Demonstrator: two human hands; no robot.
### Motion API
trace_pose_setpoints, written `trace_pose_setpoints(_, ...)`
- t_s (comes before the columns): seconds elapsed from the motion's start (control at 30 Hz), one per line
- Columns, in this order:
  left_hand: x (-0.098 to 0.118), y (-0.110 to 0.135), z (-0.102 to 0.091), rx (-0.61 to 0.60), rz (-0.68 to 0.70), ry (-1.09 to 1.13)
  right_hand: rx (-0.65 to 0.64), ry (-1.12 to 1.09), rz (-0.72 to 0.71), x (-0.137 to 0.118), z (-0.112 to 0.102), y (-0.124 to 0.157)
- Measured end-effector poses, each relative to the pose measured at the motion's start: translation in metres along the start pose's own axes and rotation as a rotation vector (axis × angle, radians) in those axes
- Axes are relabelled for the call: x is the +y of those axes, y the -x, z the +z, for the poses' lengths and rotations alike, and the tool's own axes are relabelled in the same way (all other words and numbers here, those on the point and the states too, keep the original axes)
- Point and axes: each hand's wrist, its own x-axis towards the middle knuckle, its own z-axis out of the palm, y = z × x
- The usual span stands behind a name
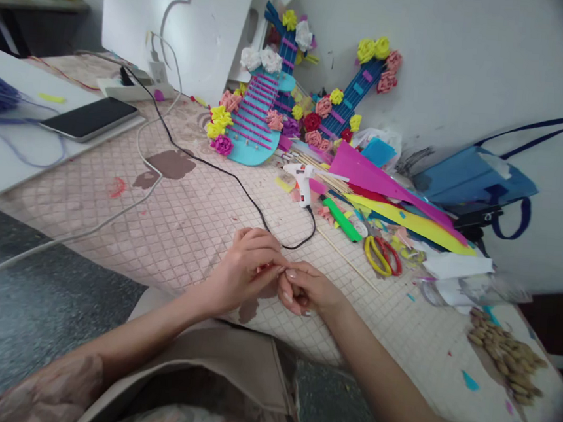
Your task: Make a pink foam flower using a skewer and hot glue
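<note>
My left hand [247, 264] and my right hand [307, 291] meet fingertip to fingertip just above a quilted beige mat [182, 222]. Both are curled in a pinch around a small pink piece [270, 269] that barely shows between the fingers. A white glue gun [304, 181] lies beyond the hands, its black cord [225, 173] looping close to my left hand. Yellow and red scissors [382, 255] and a thin wooden stick [346, 259] lie to the right of the hands.
Blue foam guitar shapes with paper roses [265, 117] lean on the wall. Coloured foam sheets [391, 194], a green marker [342, 219], a blue bag [476, 179], a phone [90, 117], a power strip [134, 86] and peanuts [505, 355] are around.
</note>
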Motion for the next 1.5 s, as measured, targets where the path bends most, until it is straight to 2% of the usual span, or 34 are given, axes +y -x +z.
trace_pose_setpoints(0.2,-0.0037,0.0002,-0.0012,-0.039,-0.078,0.156,-0.011,-0.006,-0.003,-0.0001,0.0008,-0.0001)
trace_pose_setpoints(0.4,-0.0059,0.0013,-0.0016,-0.027,-0.062,0.134,-0.033,-0.029,-0.001,-0.0003,0.0014,-0.0002)
trace_pose_setpoints(0.7,-0.0041,0.0011,-0.0030,-0.069,-0.056,0.136,-0.042,-0.022,0.027,-0.0017,0.0022,-0.0001)
trace_pose_setpoints(0.93,0.0020,0.0015,-0.0002,-0.022,-0.072,0.140,-0.093,-0.028,-0.003,-0.0002,0.0027,0.0002)
trace_pose_setpoints(1.5,0.0039,0.0021,0.0025,-0.030,-0.119,0.191,-0.062,-0.037,0.031,-0.0009,0.0020,-0.0001)
